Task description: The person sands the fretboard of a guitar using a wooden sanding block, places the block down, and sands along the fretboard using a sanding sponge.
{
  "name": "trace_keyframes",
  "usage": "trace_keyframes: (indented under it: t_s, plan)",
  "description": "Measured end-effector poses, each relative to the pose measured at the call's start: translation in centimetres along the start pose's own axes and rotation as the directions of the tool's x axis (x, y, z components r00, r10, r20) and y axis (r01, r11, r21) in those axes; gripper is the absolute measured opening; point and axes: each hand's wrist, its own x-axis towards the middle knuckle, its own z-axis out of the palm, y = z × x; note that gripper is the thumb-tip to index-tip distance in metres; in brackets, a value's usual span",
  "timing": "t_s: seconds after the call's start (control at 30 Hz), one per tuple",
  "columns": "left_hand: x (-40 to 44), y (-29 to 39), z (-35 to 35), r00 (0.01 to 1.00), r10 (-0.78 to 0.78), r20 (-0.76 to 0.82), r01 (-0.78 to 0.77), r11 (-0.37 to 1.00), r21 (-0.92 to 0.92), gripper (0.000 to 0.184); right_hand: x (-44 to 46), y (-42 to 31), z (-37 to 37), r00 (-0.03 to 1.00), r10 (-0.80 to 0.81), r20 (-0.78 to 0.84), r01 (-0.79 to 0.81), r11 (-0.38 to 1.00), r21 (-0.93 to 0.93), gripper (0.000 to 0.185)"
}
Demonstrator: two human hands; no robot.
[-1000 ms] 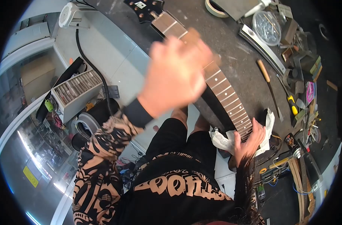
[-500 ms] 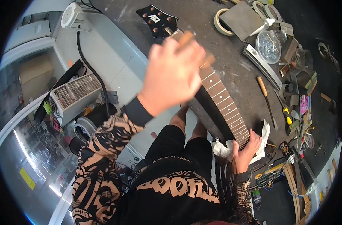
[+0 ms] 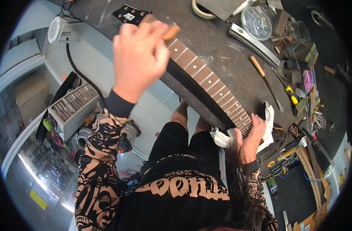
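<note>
A guitar neck (image 3: 207, 79) with a brown fretboard, white dot inlays and a black headstock (image 3: 124, 11) lies slantwise over the dark workbench. My left hand (image 3: 141, 57) is closed over a wooden block (image 3: 171, 33), blurred by motion, across the fretboard close to the headstock; the fingers partly hide the block. At the other end, my right hand (image 3: 251, 134) grips the guitar neck, thumb on the near side and fingers on the far side. Crumpled white paper (image 3: 223, 139) lies under that end.
Beyond the neck on the workbench (image 3: 222, 50) lie a wood-handled tool (image 3: 262, 73), a yellow-handled screwdriver (image 3: 291, 95), a long metal bar (image 3: 253, 44), a round clear container (image 3: 257, 23) and a tape roll (image 3: 203, 10). At left stands a white slotted box (image 3: 74, 109).
My left hand has slid the wooden block along the fretboard toward the headstock, which it now partly covers. My right hand keeps its hold. The whole view has shifted somewhat.
</note>
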Motion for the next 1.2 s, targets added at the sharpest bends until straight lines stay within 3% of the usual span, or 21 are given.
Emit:
trace_keyframes:
  t_s: [0.13,0.27,0.3,0.33,0.4,0.5,0.6,0.67,0.7,0.73,0.8,0.87,0.93,1.0,1.07,1.1,1.2]
  plan:
    - [-0.7,1.9,0.4,1.000,0.012,-0.020,-0.011,0.998,0.064,0.039,0.1,-0.1,-0.2,1.000,0.017,-0.010,-0.017,0.999,0.040,0.093]
    - [-4.4,9.9,0.1,0.986,0.119,0.120,-0.100,0.983,-0.155,0.040,-0.1,0.4,0.0,0.999,-0.010,-0.045,0.014,0.997,0.070,0.093]
    - [-4.1,9.2,-0.1,0.978,0.158,0.136,-0.144,0.984,-0.108,0.042,-0.3,0.8,-0.1,0.999,-0.022,-0.047,0.026,0.995,0.092,0.092]
    - [-3.4,7.8,-0.2,0.981,0.086,0.173,-0.077,0.995,-0.060,0.046,-0.6,1.0,-0.3,0.999,-0.019,-0.046,0.024,0.995,0.100,0.091]
    - [-2.3,5.5,0.3,0.996,0.065,0.062,-0.067,0.997,0.044,0.051,-1.3,1.5,-0.8,0.999,-0.017,-0.047,0.022,0.994,0.112,0.090]
    - [-6.0,14.4,0.6,0.971,0.024,0.236,-0.010,0.998,-0.058,0.053,-2.4,2.8,-1.2,0.997,-0.017,-0.077,0.026,0.993,0.117,0.089]
    - [-9.2,23.9,1.3,0.958,0.205,0.203,-0.130,0.934,-0.332,0.052,-3.5,4.2,-1.1,0.994,-0.029,-0.101,0.042,0.991,0.125,0.088]
    - [-9.1,22.5,1.3,0.948,0.225,0.225,-0.161,0.949,-0.271,0.053,-4.1,5.1,-1.2,0.992,-0.044,-0.118,0.059,0.990,0.127,0.087]
    - [-7.7,20.7,0.6,0.952,0.123,0.279,-0.089,0.987,-0.133,0.054,-4.5,5.6,-1.3,0.992,-0.045,-0.120,0.061,0.988,0.140,0.086]
    - [-6.9,18.6,0.8,0.976,0.028,0.218,-0.022,0.999,-0.029,0.052,-4.9,6.0,-1.4,0.991,-0.043,-0.123,0.062,0.987,0.151,0.086]
    - [-7.6,17.8,2.4,0.995,0.051,0.085,-0.054,0.998,0.039,0.053,-5.2,6.4,-1.6,0.990,-0.043,-0.135,0.066,0.983,0.173,0.086]
    - [-9.4,25.7,1.2,0.955,0.032,0.296,0.008,0.991,-0.132,0.052,-5.5,6.7,-1.6,0.990,-0.039,-0.135,0.065,0.979,0.196,0.085]
    - [-13.0,31.7,2.3,0.933,0.177,0.313,-0.060,0.935,-0.351,0.055,-5.7,7.1,-1.5,0.989,-0.046,-0.141,0.076,0.973,0.218,0.083]
    - [-12.6,31.1,2.5,0.947,0.225,0.229,-0.128,0.920,-0.371,0.052,-5.9,7.5,-1.6,0.990,-0.052,-0.130,0.080,0.971,0.223,0.082]
    - [-10.3,27.0,1.5,0.956,0.108,0.271,-0.079,0.990,-0.116,0.049,-5.9,7.9,-1.5,0.990,-0.063,-0.124,0.091,0.968,0.233,0.080]
    - [-9.3,24.8,2.0,0.986,0.067,0.151,-0.057,0.996,-0.073,0.051,-6.0,8.0,-1.5,0.990,-0.067,-0.124,0.096,0.966,0.239,0.080]
    - [-11.0,30.1,1.8,0.965,0.057,0.257,-0.026,0.992,-0.123,0.052,-6.1,8.3,-1.5,0.988,-0.077,-0.130,0.107,0.965,0.239,0.080]
